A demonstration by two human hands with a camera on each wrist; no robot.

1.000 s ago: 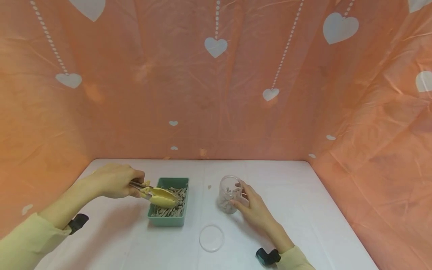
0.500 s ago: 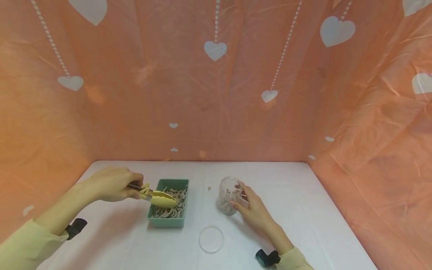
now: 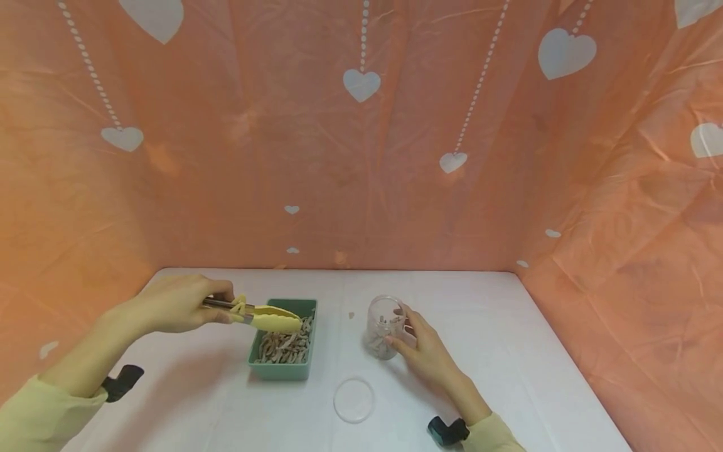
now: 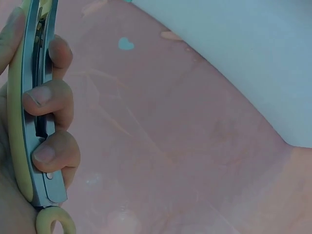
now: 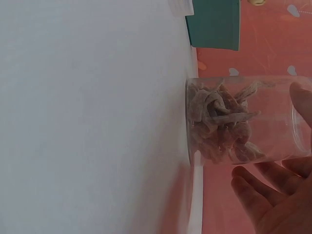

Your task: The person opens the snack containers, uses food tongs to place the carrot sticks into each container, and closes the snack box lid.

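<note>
My left hand [image 3: 183,306] grips a pair of yellow-tipped metal tongs [image 3: 277,320], its fingers curled round the handles in the left wrist view. The tong heads hang close together above the green tray [image 3: 279,373], which is filled with greyish-brown dried strips [image 3: 285,347]. I cannot tell whether a strip is between them. On the table to the right, my right hand [image 3: 426,348] holds a clear jar [image 3: 377,333] upright, thumb on one side and fingers on the other. More dried strips [image 5: 219,119] fill the lower part of the jar, as the right wrist view shows.
A thin clear ring-shaped piece [image 3: 373,400] lies flat on the white table [image 3: 463,314], in front of the jar. One small crumb [image 3: 351,315] sits between tray and jar. Orange sheeting [image 3: 361,188] with pale hearts walls off the back and sides.
The tongs have risen off the strips in the tray, and my left hand has drawn back slightly to the left. My right hand and the jar have stayed in place.
</note>
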